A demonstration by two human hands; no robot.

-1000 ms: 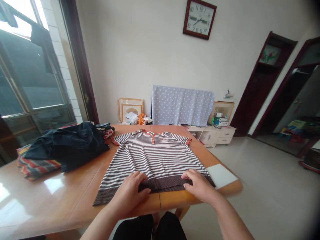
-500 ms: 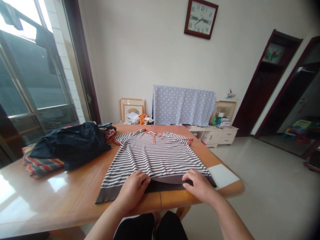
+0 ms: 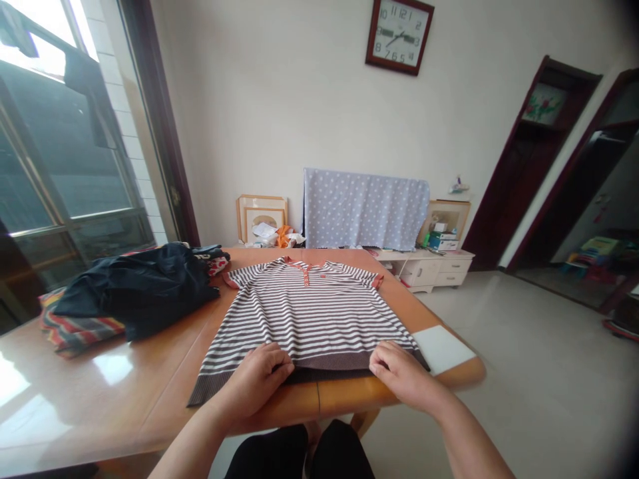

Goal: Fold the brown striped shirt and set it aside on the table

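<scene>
A striped short-sleeved shirt with orange trim lies spread on the wooden table, its collar away from me and its dark ribbed hem along the near edge. My left hand is closed at the left part of the hem, fingers curled and thumb against them. Farther right, my right hand has its fingers curled and closed on the same hem. Between the two hands the front layer of the hem bows up a little, so the dark back layer shows beneath it.
A pile of clothes with a dark navy garment on top sits at the table's left. A white sheet lies by the right corner, partly under the shirt. Beyond the table stands a low white cabinet near a dotted cloth.
Both hands have closed their fingers on the hem, and they have moved slightly apart. The gap between the hem's layers has narrowed.
</scene>
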